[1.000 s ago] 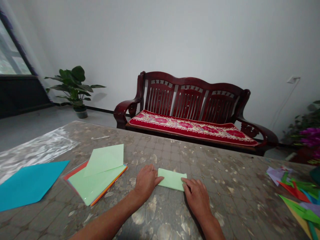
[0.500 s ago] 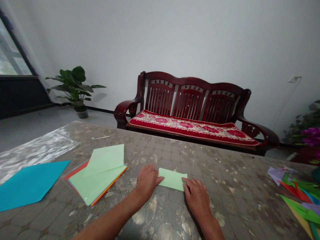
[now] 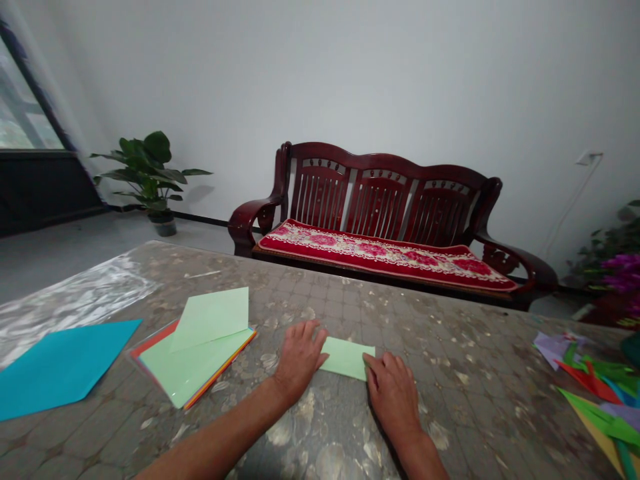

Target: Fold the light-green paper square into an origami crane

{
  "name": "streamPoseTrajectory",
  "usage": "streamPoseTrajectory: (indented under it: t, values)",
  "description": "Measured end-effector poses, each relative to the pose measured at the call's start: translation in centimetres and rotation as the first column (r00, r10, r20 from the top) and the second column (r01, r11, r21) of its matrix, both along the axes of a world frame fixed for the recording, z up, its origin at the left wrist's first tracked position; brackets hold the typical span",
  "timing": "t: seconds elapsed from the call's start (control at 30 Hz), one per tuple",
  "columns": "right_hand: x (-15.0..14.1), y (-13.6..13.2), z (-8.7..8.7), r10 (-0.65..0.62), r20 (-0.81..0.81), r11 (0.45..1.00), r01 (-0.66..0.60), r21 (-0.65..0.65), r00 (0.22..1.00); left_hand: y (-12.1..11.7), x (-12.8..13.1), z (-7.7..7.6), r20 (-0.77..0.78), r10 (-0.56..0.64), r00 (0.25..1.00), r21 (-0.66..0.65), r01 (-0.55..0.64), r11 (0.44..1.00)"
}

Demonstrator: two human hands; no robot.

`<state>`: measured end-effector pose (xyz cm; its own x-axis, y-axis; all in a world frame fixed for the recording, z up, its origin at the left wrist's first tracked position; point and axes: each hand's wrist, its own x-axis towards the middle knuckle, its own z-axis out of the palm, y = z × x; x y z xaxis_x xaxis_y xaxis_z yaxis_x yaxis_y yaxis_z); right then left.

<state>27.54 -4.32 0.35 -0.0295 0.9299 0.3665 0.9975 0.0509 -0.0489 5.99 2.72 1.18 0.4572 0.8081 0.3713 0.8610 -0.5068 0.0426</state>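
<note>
A folded pale green paper lies flat on the patterned table between my hands. My left hand rests at its left end, fingers stretched and apart, with the thumb along the paper's edge. At the right end, my right hand has its index finger and thumb at the paper's edge, the other fingers curled. Left of my hands, a loose pale green sheet lies on a stack of coloured paper in a clear sleeve.
A blue paper sheet and crinkled clear plastic lie at the table's left. Several folded coloured paper pieces sit at the right edge. Beyond the table stand a wooden bench and a potted plant.
My left hand's fingers have lifted and spread, and now cover the left end of the green paper. My right hand has stayed nearly still at the right end.
</note>
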Motion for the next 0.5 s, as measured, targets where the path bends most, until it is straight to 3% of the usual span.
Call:
streamPoseTrajectory:
  t: [0.13, 0.3, 0.37, 0.5]
  values:
    - [-0.6, -0.1, 0.8, 0.008, 0.004, 1.0, -0.008, 0.028, 1.0, 0.2, -0.1, -0.4, -0.022, -0.216, 0.976, 0.135, 0.217, 0.967]
    - [-0.9, 0.1, 0.4, 0.153, 0.065, 0.987, -0.156, 0.035, 0.986, 0.5, -0.4, 0.4, -0.11, -0.521, 0.846, -0.035, 0.521, 0.853]
    - [-0.7, 0.3, 0.2, 0.175, 0.072, 0.984, -0.177, 0.029, 0.982, 0.5, -0.6, 0.5, -0.117, -0.566, 0.816, -0.1, 0.557, 0.824]
    - [-0.5, 0.0, 0.3, 0.161, 0.099, 0.987, -0.162, 0.007, 0.982, -0.4, -1.1, 0.3, -0.113, -0.561, 0.82, -0.146, 0.545, 0.826]
